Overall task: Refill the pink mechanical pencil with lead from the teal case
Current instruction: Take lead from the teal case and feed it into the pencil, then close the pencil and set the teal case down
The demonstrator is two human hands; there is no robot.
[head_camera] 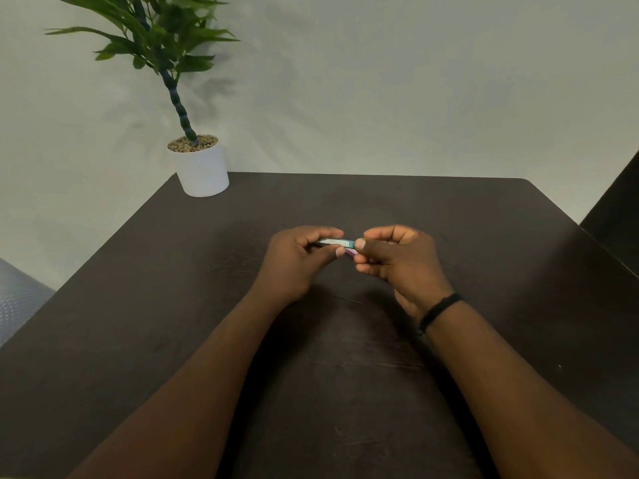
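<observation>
The teal case (337,242) with a pale label lies level between my two hands, above the middle of the dark table (173,305). My left hand (297,262) grips its left part between thumb and fingers. My right hand (394,257) pinches its right end with the thumb on top. Just below the case's right end a short bit of the pink mechanical pencil (351,252) shows; the rest is hidden by my fingers, and I cannot tell which hand holds it. A thin dark lead (348,299) lies on the table below my hands.
A white pot (202,167) with a green plant (162,39) stands at the table's far left corner, against the pale wall. A grey padded seat (17,299) shows at the left edge. A dark panel (619,209) rises at the right.
</observation>
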